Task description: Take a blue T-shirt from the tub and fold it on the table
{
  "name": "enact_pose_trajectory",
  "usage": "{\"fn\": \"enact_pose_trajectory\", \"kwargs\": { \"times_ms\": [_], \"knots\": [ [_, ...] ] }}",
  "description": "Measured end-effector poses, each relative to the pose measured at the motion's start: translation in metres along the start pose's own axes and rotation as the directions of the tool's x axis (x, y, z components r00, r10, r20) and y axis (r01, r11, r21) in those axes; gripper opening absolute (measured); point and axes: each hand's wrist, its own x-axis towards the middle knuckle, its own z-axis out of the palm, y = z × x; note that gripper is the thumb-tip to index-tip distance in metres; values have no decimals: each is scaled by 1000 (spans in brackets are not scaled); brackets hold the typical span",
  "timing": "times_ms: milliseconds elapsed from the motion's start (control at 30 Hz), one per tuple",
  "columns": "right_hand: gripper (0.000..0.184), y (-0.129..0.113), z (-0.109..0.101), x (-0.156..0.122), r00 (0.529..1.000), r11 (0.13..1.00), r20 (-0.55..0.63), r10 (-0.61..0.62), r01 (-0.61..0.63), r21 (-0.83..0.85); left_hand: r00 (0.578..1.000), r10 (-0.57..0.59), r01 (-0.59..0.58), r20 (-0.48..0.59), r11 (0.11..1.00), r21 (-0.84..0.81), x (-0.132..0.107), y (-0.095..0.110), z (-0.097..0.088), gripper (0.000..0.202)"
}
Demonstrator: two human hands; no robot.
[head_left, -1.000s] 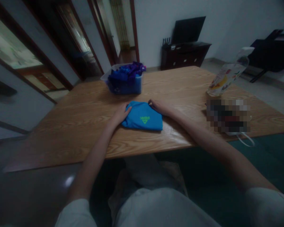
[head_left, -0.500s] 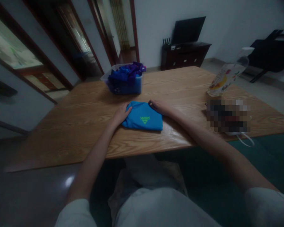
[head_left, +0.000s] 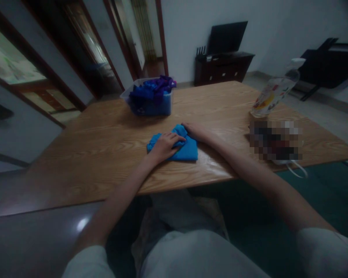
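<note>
A bright blue folded garment [head_left: 188, 151] lies near the front edge of the wooden table, its left part bunched and turned over toward the middle. My left hand [head_left: 166, 144] rests across the bunched cloth with its fingers curled over the fold, covering most of the green print. At the far right edge of the garment, my right hand [head_left: 193, 131] has its fingers bent in and closed on the cloth. Its fingertips are partly hidden.
Behind the garment stands a clear plastic bin [head_left: 171, 103] heaped with blue and purple cloth. To the right are a tilted-looking clear bottle [head_left: 274, 92] with a white cap and a blurred-out item [head_left: 275, 141] with a white cord. The wooden table [head_left: 84, 154] has its front edge close to my body.
My left hand has moved right from the garment's left edge, carrying that side over in a bunched fold and covering the print. My right hand stays at the far edge.
</note>
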Motion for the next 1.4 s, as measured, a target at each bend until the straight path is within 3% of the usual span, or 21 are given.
{"fn": "enact_pose_trajectory", "kwargs": {
  "times_ms": [133,233,333,433,500,567,667,1000,1167,1400],
  "knots": [
    [26,1,2,1,1000,1000,-7,22,-22,-3,998,-58,59,-19,997,44,1,-3,-2,28],
    [27,0,3,1,999,1000,-27,32,-31,1,973,-188,200,-133,976,85,-2,-16,-12,30],
    [28,-2,1,1,999,999,-26,35,-35,11,894,-350,383,-281,921,73,-8,-40,-24,37],
    [30,-4,-2,0,999,999,-12,36,-36,17,811,-524,541,-260,841,-7,-16,-71,-27,51],
    [31,-5,-4,0,999,999,-5,32,-32,21,817,-557,557,-146,829,-45,-22,-88,-24,48],
    [31,-6,-5,0,999,999,0,33,-33,18,852,-517,514,-78,856,-61,-25,-99,-19,38],
    [31,-8,-7,0,999,999,-2,42,-42,11,883,-465,462,-67,885,-53,-25,-103,-12,37],
    [32,-8,-6,0,999,998,1,47,-47,37,885,-463,462,-45,886,-36,-26,-105,-10,43],
    [31,-6,-5,0,999,997,0,42,-42,58,882,-467,460,-69,883,-88,-24,-98,-11,40],
    [30,-8,-6,-1,999,999,-1,33,-33,22,878,-466,442,-111,878,-185,-14,-71,-8,47]
  ]
}}
